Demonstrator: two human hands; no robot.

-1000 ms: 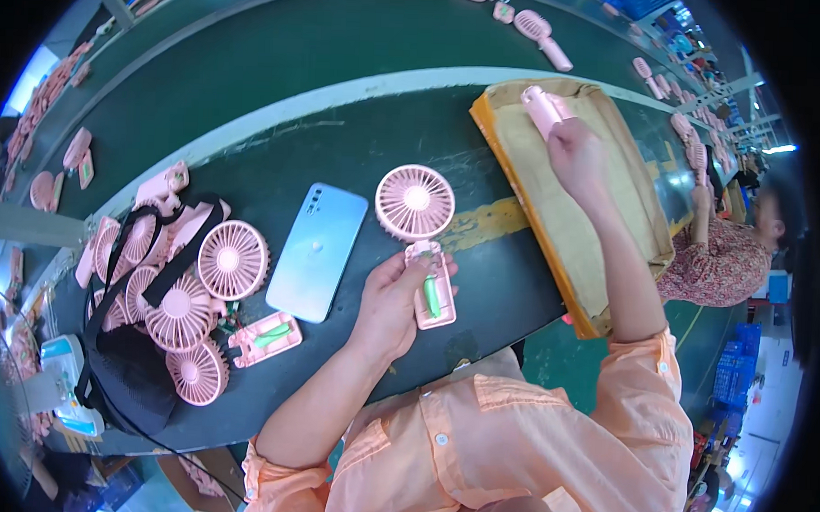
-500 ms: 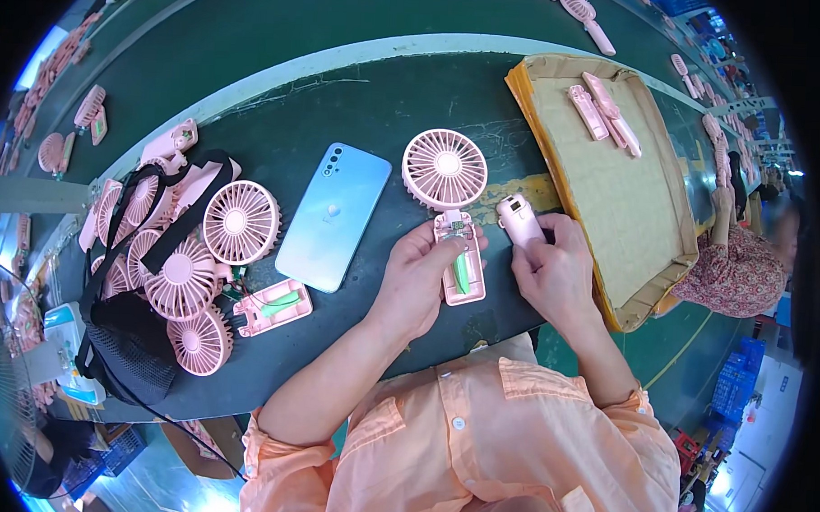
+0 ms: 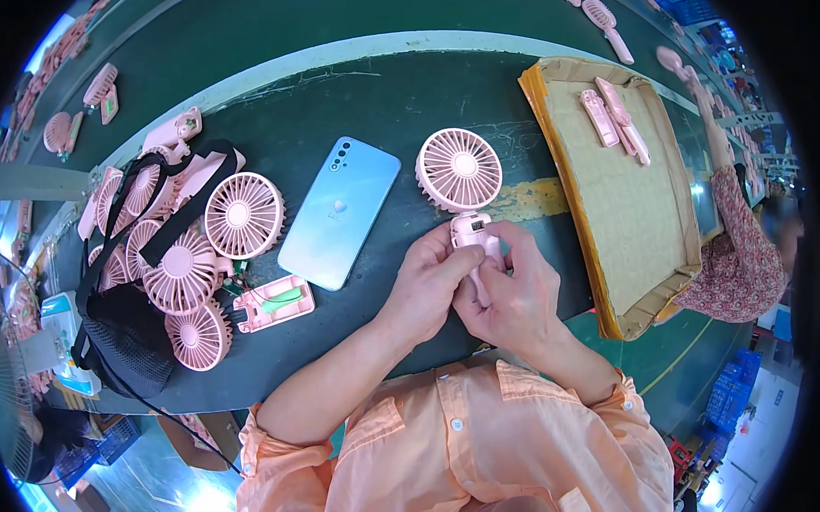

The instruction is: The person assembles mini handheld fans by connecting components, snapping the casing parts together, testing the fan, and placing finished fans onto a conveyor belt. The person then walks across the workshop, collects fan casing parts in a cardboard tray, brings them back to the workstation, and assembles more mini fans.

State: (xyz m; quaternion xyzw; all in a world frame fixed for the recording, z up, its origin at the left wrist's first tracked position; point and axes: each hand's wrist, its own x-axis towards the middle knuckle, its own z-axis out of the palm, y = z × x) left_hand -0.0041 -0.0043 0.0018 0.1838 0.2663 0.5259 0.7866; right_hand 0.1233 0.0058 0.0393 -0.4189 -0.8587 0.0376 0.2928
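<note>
Both your hands meet right of centre in the frame, around the pink handle (image 3: 471, 227) of a small fan. Your left hand (image 3: 432, 279) has its fingers closed on the handle's left side, the thumb pressed across its front; your right hand (image 3: 519, 291) grips it from the right. The round fan head (image 3: 465, 168) lies just above, face up on the dark counter (image 3: 253, 363). Near it, left of centre, lies a blue phone (image 3: 341, 213), and at lower left an opened pink shell (image 3: 277, 304) shows a green part inside. Beside that, more pink fans (image 3: 182, 271) are heaped with a black mesh item (image 3: 134, 350) and its straps. At upper right, a cardboard tray (image 3: 641, 237) holds two slim pink pieces (image 3: 599, 116). Another person's patterned sleeve (image 3: 732, 209) shows at the right.
</note>
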